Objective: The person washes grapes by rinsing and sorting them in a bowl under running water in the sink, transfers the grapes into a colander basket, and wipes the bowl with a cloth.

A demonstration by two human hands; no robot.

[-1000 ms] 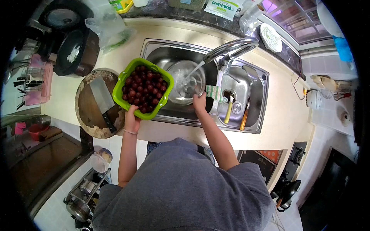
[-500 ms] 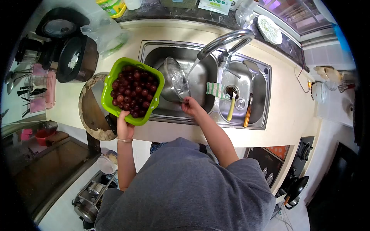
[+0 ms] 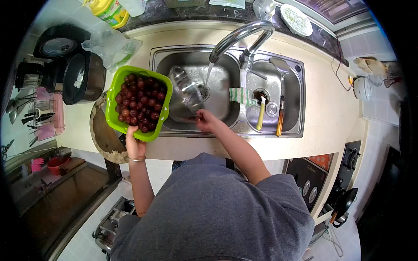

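My left hand grips the near edge of a bright green plastic basket. Dark red grapes fill it, and it is held over the left rim of the sink, partly above a round cutting board. With its fingers closed, my right hand holds the near rim of a clear bowl. This bowl is tilted inside the left basin, close beside the basket. From the curved faucet a thin stream of water runs down to the right of the bowl.
A green-striped cloth hangs over the sink divider. In the right basin lie a yellow-green-handled tool, an orange-handled tool and a spatula-like blade. A plastic bag and black containers stand at the left.
The clear bowl has shifted left, closer to the basket, and its tilt has changed. The basket has moved slightly left. The view itself has also shifted a little.
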